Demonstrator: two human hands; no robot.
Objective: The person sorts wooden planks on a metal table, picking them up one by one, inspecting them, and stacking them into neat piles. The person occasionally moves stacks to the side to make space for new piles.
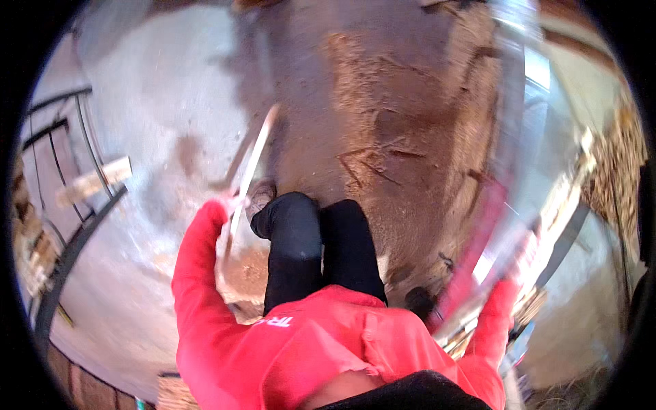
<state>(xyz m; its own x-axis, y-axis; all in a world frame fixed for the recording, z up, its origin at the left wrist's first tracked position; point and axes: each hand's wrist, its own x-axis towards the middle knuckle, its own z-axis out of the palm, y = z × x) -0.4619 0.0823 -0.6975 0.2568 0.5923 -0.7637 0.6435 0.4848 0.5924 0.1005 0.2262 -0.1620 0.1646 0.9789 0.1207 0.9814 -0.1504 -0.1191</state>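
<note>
A long, pale wooden strip slants away from me on the left side. My left hand is closed around it near its lower part, and its far end points over the floor. On the right, my right hand is smeared by motion beside a shiny metal surface with a red side. Several light wooden strips lie right by that hand. Whether its fingers grip one of them is too blurred to make out.
A black metal frame stands at the left, with a short wooden board at it. Brown sawdust and dirt cover the floor ahead, with several thin scraps on it. More stacked wood is at the far right.
</note>
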